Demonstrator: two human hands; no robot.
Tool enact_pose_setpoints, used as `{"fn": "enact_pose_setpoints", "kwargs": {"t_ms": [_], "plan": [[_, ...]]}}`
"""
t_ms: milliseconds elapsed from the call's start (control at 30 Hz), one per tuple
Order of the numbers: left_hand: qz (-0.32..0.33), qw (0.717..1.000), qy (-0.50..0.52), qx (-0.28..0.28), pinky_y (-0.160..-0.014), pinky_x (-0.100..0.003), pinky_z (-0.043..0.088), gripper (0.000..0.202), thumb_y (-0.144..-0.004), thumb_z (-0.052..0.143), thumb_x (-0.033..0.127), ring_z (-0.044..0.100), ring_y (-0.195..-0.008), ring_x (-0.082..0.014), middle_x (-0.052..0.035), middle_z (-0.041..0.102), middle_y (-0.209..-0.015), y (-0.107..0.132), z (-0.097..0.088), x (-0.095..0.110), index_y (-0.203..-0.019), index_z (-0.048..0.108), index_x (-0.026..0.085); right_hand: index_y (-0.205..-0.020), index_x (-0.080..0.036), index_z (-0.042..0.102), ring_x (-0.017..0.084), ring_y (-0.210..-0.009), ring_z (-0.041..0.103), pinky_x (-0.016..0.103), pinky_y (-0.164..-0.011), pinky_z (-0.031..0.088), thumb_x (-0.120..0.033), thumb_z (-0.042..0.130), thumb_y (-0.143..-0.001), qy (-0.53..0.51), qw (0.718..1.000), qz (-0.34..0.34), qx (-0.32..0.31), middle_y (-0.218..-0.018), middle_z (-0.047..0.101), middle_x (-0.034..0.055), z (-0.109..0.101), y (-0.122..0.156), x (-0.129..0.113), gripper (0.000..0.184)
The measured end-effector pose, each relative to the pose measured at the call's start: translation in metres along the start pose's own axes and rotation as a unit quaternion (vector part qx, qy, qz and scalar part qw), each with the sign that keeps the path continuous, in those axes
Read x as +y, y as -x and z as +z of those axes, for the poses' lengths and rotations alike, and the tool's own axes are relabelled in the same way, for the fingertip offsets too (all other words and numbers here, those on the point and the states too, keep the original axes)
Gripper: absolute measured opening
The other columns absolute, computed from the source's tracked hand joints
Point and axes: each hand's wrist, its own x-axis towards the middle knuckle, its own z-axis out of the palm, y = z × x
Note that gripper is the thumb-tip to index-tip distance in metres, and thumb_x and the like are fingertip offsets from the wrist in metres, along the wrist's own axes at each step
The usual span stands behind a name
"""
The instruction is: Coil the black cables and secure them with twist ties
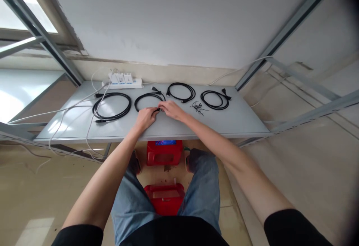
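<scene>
Coiled cables [148, 99] black. Power strip [123, 82] white, its leads white. Shelf [241, 120] pale grey. Stools [164, 152] red. Jeans [204, 186] blue, sleeves [291, 227] black.

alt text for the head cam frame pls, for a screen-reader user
A person's left hand and right hand meet at the near edge of a coiled black cable on a grey shelf. Three more black coils, a bunch of twist ties and a white power strip lie around it.

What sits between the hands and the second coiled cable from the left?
Nothing visible. The left hand and right hand are already at the near edge of that coiled cable; the twist ties lie off to the right.
</scene>
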Motion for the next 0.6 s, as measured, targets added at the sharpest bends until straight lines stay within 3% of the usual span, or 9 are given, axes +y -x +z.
{"fn": "enact_pose_setpoints", "kwargs": {"t_ms": [100, 233, 400, 600], "plan": [[-0.004, 1.000, -0.005, -0.001, -0.090, -0.035, 0.051, 0.037, -0.106, 0.046, 0.034, 0.073, -0.118, -0.0301, -0.0122, 0.079, -0.127, -0.001, 0.001, -0.001, -0.130, 0.074, 0.026, -0.112, -0.018, 0.068, 0.019, -0.083, 0.064, 0.029, -0.072, 0.040, -0.007, 0.046, -0.102, 0.196, 0.978, -0.059, -0.046, -0.107, 0.073, 0.0091, -0.007, 0.004, -0.005, 0.027], [-0.011, 1.000, -0.019, -0.009, -0.086, -0.035, 0.050, 0.034, -0.107, 0.045, 0.032, 0.074, -0.114, -0.0309, -0.0122, 0.080, -0.123, -0.001, 0.000, 0.000, -0.127, 0.072, 0.026, -0.123, -0.014, 0.065, 0.021, -0.091, 0.063, 0.029, -0.068, 0.035, -0.005, 0.040, -0.105, 0.364, 0.920, -0.108, -0.101, -0.116, 0.069, 0.0135, -0.012, 0.003, -0.008, 0.032], [-0.020, 0.999, -0.028, -0.018, -0.082, -0.035, 0.047, 0.031, -0.107, 0.044, 0.033, 0.074, -0.111, -0.0317, -0.0134, 0.080, -0.119, -0.002, -0.002, 0.002, -0.120, 0.071, 0.025, -0.122, -0.013, 0.064, 0.020, -0.092, 0.061, 0.029, -0.068, 0.037, -0.006, 0.036, -0.108, 0.448, 0.863, -0.189, -0.137, -0.111, 0.069, 0.0129, -0.019, -0.007, -0.007, 0.032], [-0.019, 1.000, 0.003, -0.002, -0.081, -0.035, 0.047, 0.027, -0.104, 0.050, 0.031, 0.073, -0.112, -0.0336, -0.0133, 0.081, -0.114, -0.003, 0.000, -0.002, -0.114, 0.075, 0.026, -0.117, -0.012, 0.066, 0.019, -0.087, 0.060, 0.031, -0.073, 0.043, -0.005, 0.036, -0.108, 0.477, 0.839, -0.214, -0.148, -0.105, 0.069, 0.0127, -0.017, -0.008, -0.009, 0.032]]}}
